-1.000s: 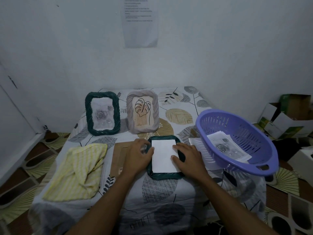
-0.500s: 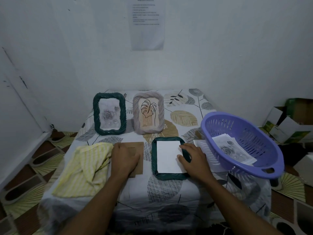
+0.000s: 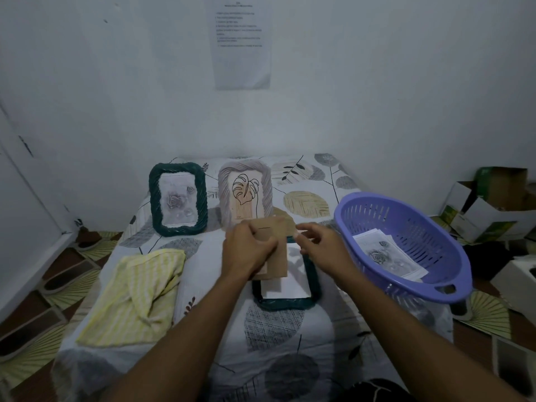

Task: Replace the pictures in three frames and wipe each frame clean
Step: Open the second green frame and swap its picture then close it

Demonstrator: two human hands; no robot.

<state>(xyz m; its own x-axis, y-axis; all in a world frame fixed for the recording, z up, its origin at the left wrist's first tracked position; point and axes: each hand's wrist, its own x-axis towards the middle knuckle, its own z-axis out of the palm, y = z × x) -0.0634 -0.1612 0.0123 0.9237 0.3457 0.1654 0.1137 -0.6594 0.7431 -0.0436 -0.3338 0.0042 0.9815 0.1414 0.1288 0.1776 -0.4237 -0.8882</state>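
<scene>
A dark green frame [image 3: 285,301] lies face down at the table's middle with a white picture back [image 3: 287,285] in it. My left hand [image 3: 246,250] grips a brown backing board [image 3: 277,250] and holds it lifted over the frame's upper left. My right hand [image 3: 322,248] hovers at the board's right edge with its fingers loosely bent; whether it touches the board I cannot tell. Two frames stand upright at the back: a green one [image 3: 177,203] with a rose picture and a grey one [image 3: 246,195] with a leaf drawing.
A yellow striped cloth [image 3: 136,294] lies at the table's left. A purple basket [image 3: 406,245] holding printed pictures [image 3: 388,256] overhangs the right side. Cardboard boxes [image 3: 490,207] sit on the floor at far right. The wall runs close behind the table.
My left hand has picked the brown backing board up from the table beside the cloth and carried it right, over the flat frame. My right hand has lifted off the frame toward the board.
</scene>
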